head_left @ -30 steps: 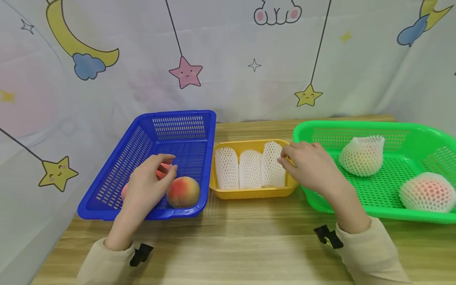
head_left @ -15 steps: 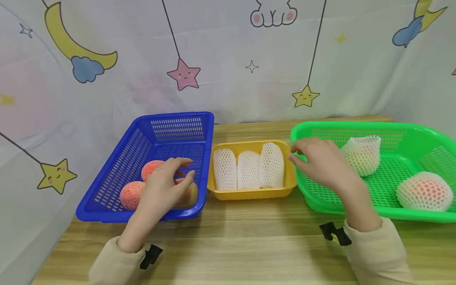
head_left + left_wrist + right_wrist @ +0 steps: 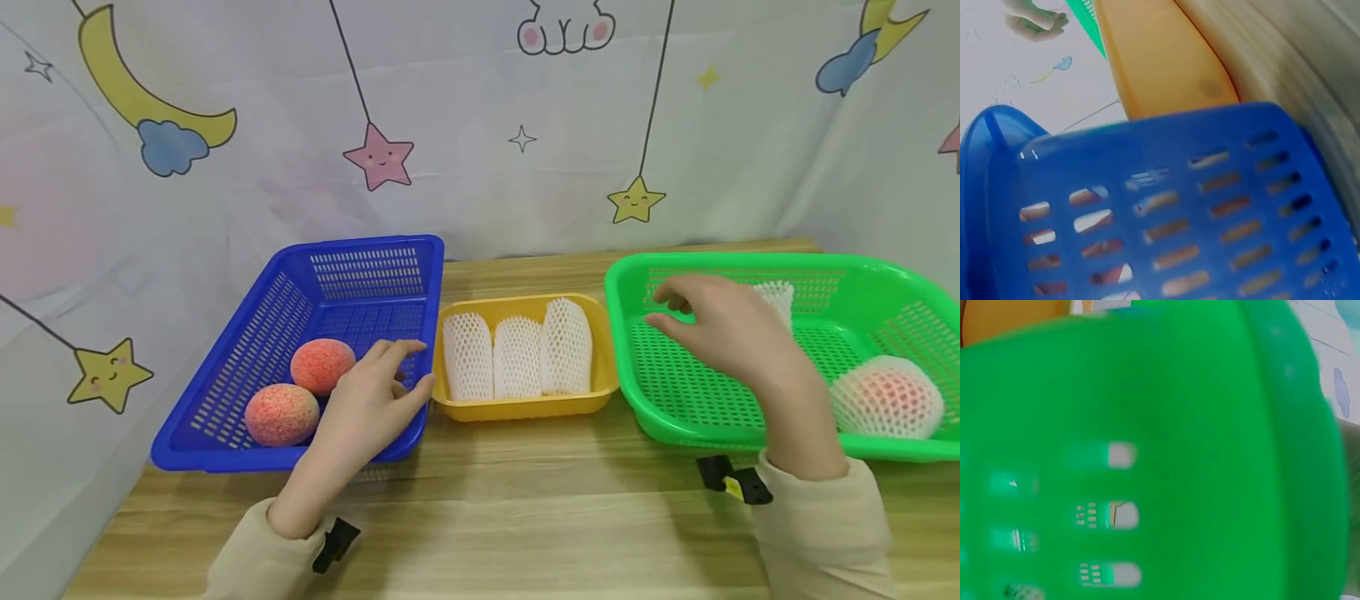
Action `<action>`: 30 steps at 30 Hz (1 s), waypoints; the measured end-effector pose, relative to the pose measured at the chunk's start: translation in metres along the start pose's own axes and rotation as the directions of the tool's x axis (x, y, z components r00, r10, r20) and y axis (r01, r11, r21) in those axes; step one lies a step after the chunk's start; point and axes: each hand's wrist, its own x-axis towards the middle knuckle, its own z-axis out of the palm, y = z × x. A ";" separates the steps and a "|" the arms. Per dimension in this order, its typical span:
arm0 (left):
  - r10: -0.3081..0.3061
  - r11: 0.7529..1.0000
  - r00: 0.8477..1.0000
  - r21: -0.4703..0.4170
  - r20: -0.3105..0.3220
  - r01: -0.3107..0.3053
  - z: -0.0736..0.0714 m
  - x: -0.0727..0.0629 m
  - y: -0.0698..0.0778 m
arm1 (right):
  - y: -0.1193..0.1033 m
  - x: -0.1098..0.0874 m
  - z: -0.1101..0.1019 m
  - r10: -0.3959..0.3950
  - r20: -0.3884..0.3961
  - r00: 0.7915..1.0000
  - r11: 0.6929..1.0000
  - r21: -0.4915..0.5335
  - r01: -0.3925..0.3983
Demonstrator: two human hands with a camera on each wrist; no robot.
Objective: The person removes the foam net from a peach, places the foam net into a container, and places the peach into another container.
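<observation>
My left hand (image 3: pixel 366 407) hovers over the near right corner of the blue basket (image 3: pixel 431 292), fingers loosely bent, nothing seen in its grasp. Two reddish peaches (image 3: pixel 322 367) lie in the basket left of this hand; a third, yellow-red one seen earlier is now hidden behind it. Above the left part of the green basket (image 3: pixel 626 367) is my right hand (image 3: pixel 738 329), thumb and fingers apart. It mostly covers a peach in a white foam net (image 3: pixel 777 300). Another netted peach (image 3: pixel 892 397) lies farther right. Basket walls fill most of both wrist views.
Between the baskets stands a yellow tray (image 3: pixel 525 408) with three white foam net sleeves (image 3: pixel 566 346) side by side. All rest on a wooden table (image 3: pixel 517 508). A patterned cloth (image 3: pixel 480 167) hangs behind.
Both hands have moved right: the left from over the reddish peaches to the basket's right side, the right from the yellow tray's edge to over the green basket. The tray's sleeves stay put.
</observation>
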 end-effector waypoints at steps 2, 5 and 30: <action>-0.008 1.000 1.000 0.016 0.006 0.008 0.001 0.000 0.003 | 0.002 -0.001 -0.001 0.014 0.010 1.000 1.000 0.009 -0.014; -0.022 0.999 1.000 0.044 0.004 0.022 0.003 0.000 0.008 | 0.006 -0.002 -0.004 0.036 0.026 0.999 0.999 0.014 -0.037; 0.043 0.992 0.999 0.121 -0.024 -0.040 0.016 -0.005 0.014 | 0.083 -0.036 0.005 0.021 0.083 0.996 0.971 -0.240 0.000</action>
